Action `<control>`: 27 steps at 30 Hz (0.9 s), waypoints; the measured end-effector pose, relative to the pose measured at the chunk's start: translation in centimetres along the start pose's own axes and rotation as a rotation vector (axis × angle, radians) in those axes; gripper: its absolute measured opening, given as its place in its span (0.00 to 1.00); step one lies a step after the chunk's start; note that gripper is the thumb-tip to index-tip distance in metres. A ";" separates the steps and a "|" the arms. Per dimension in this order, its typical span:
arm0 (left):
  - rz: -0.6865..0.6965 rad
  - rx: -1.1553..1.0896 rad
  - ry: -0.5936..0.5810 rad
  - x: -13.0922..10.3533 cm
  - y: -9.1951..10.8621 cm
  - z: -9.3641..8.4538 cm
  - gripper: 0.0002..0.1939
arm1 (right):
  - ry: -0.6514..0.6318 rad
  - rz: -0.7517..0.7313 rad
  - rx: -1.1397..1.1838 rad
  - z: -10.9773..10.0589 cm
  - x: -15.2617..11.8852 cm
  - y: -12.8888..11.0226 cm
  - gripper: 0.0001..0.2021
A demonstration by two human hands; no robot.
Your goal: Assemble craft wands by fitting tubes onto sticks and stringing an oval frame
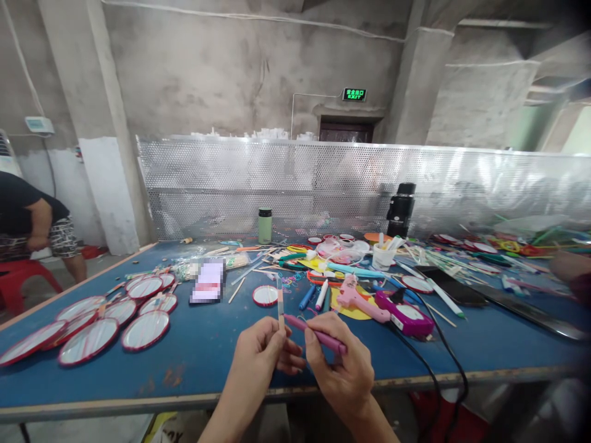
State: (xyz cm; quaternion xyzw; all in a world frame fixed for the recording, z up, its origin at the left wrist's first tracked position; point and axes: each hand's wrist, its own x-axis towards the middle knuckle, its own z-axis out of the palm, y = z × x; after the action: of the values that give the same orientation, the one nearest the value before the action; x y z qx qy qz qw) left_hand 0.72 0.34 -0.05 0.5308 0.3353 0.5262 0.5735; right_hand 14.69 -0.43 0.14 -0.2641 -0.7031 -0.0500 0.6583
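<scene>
Between the thumb and fingers of my left hand a thin flat wooden stick stands upright, its upper part tinted orange and grey. My right hand grips a purple-pink marker pen like a writing tool, the tip at or very near the stick's side. Just beyond the stick lies a small round red-rimmed disc. Blue and white markers lie past my right hand, beside a pink glue gun.
Several red-rimmed round discs overlap at the left, near a phone. A purple device with black cables sits right. Behind are a green tumbler, a black flask and a perforated metal screen. A person is at far left.
</scene>
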 end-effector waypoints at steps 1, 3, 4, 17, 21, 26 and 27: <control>0.000 0.002 0.001 0.0 0.0 0.0 0.15 | 0.000 0.000 0.000 0.0 0.0 0.0 0.11; -0.007 0.002 0.003 0.0 0.1 0.0 0.15 | 0.007 -0.002 -0.003 0.0 0.0 0.0 0.11; -0.012 0.002 0.004 -0.1 0.1 0.0 0.15 | 0.009 -0.004 -0.007 0.0 0.0 0.0 0.11; -0.020 -0.001 0.008 -0.1 0.2 0.1 0.16 | -0.007 -0.037 -0.022 -0.1 0.1 -0.3 0.10; -0.020 0.001 0.011 -0.1 0.3 0.1 0.15 | -0.007 -0.023 -0.011 0.0 -0.1 -0.2 0.10; 0.002 0.003 -0.001 -0.1 0.2 0.0 0.15 | -0.036 0.008 -0.007 0.0 -0.2 -0.2 0.09; 0.005 -0.002 -0.008 -0.1 0.1 0.0 0.15 | -0.045 0.008 -0.007 -0.1 -0.2 -0.2 0.09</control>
State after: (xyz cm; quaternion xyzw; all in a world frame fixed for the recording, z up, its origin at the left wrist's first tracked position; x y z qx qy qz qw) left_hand 0.66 0.23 0.08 0.5331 0.3313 0.5257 0.5742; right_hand 14.65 -0.71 0.01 -0.2702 -0.7166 -0.0439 0.6415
